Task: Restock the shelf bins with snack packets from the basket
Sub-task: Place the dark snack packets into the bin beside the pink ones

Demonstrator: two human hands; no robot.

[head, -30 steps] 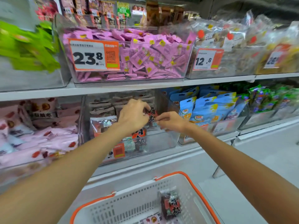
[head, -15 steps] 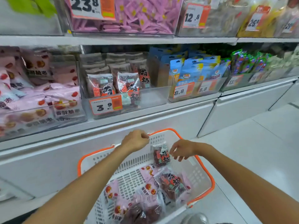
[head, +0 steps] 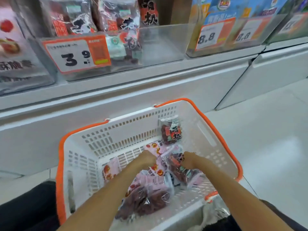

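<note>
Restocking is judged partly done: the clear bin (head: 116, 52) is part-filled, while packets in the basket (head: 216, 130) are gripped by the left hand (head: 147, 160) and right hand (head: 188, 160).

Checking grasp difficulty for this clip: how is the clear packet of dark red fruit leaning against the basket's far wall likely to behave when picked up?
The packet will probably flop and crinkle, since its film looks thin and glossy. It may be slippery for the same reason. It seems light, as it stands propped against the basket wall without sagging.
</note>
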